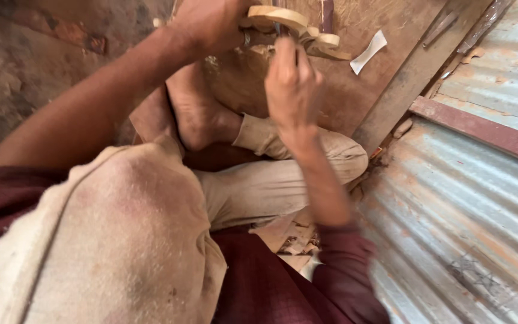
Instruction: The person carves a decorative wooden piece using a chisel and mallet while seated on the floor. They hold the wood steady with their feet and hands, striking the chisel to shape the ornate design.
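Gripping a pale carved wood piece [298, 27] at twelve o'clock, the left hand [211, 24] clamps it from the ten o'clock side. The right hand [292, 81] is clenched around a thin tool handle [280, 24] just below the piece. A bare foot [196, 114] rests on a wooden block [241, 84]. Corrugated metal sheet [475, 204] lies at three o'clock.

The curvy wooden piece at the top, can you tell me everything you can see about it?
The curvy wooden piece is pale, freshly cut wood with rounded, looping edges and a flat face. It sits at the top of the view, partly cut off by the picture's edge, resting on a rounded brown block. The left hand grips one end of it, and the right hand is closed just below it around something thin and dark that meets the wood. What that is cannot be made out.
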The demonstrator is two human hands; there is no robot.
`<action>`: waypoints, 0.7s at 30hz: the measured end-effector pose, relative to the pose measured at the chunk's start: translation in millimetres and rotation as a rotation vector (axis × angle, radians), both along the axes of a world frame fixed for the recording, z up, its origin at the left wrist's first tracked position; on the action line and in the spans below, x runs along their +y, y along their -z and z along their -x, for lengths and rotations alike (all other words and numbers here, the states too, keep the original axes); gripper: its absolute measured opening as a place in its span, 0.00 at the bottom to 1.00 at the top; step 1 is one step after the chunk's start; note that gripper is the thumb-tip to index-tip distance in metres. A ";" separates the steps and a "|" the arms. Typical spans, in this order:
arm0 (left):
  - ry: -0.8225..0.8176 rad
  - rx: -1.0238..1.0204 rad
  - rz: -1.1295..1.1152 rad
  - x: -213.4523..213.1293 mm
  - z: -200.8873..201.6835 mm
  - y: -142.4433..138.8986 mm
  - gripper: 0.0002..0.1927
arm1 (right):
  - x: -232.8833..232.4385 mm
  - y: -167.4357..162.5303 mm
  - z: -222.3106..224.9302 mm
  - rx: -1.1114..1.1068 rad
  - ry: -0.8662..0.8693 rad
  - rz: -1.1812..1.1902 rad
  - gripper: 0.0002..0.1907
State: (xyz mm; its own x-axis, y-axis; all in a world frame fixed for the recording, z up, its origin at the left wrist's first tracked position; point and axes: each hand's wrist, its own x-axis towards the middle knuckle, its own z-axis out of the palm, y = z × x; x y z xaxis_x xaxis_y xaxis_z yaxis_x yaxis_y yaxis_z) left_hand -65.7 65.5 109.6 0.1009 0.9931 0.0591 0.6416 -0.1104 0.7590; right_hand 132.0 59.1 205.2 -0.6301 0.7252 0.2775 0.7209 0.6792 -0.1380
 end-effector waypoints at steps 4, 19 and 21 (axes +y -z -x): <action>0.028 -0.067 0.005 -0.3 -0.8 -8.5 0.14 | 10.7 -1.5 -16.1 -0.270 -0.156 -0.063 0.07; 0.039 -0.117 -0.027 4.4 3.6 -14.5 0.13 | 5.7 0.3 -2.5 0.174 0.108 0.244 0.05; 0.013 -0.104 -0.021 4.6 3.7 -14.5 0.13 | -3.0 7.1 1.0 0.544 0.215 0.465 0.06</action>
